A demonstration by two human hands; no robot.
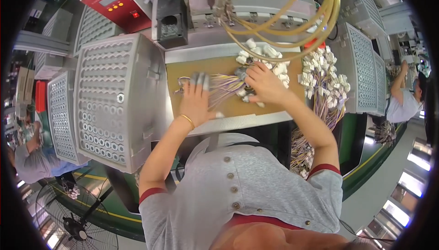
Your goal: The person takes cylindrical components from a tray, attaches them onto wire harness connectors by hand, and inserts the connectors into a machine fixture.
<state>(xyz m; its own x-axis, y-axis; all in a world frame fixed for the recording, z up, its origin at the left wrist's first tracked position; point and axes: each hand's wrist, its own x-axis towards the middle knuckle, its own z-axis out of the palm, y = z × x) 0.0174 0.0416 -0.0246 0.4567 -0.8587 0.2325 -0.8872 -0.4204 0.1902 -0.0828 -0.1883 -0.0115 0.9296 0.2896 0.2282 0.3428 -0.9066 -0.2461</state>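
A bundle of thin purple, yellow and white wires [225, 83] lies across a brown work board [233, 108]. My left hand [195, 98], with grey covers on its fingertips, rests flat over the bundle's left end, fingers stretched out and slightly blurred. At the other end, my right hand [264, 83] curls its fingers around the wires beside a grey connector part; its grip is partly hidden by the hand itself. White connectors [280, 70] lie heaped just beyond and beside my right hand.
Many wired white connectors [322, 74] hang off the board's right side. Yellow hoses [331, 3] loop above the board from a metal fixture. A black box [172, 21], a red device [116, 3] and a grey ring-filled rack [107, 103] stand left. Co-workers sit at both sides.
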